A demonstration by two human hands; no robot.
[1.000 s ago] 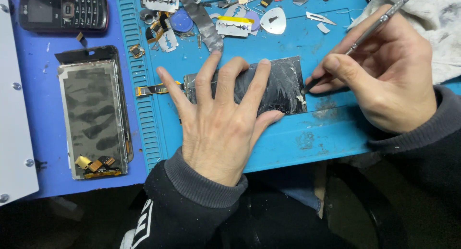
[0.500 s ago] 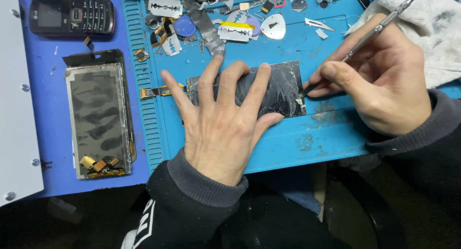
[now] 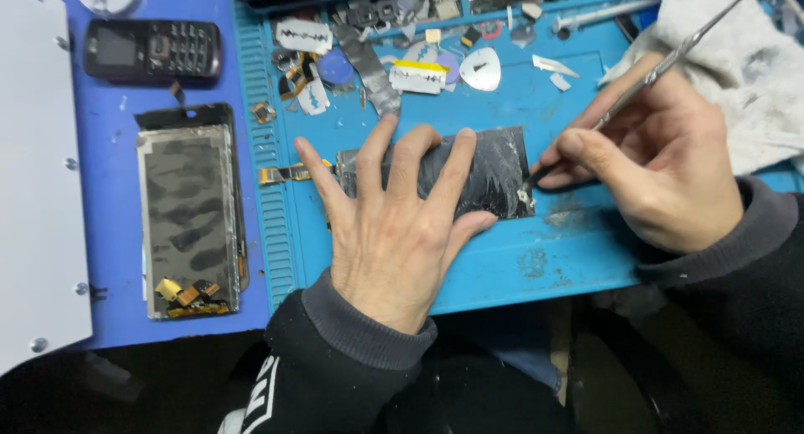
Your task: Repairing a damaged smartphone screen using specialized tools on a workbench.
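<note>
Cracked black glass phone panel (image 3: 490, 170) pinned under our spread left hand (image 3: 394, 233); right hand (image 3: 662, 166) pinches thin metal pry tool (image 3: 662, 70), tip at panel's right edge, panel not yet lifted.

A cracked black phone screen (image 3: 490, 170) is seen mid-frame; a grey display panel (image 3: 186, 220) lies left; a keypad phone's small dark screen (image 3: 115, 46) sits upper left.

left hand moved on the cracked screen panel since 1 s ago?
No. The left hand stays spread flat on the cracked screen panel, same spot against the blue mat; only the camera view shifted.
</note>
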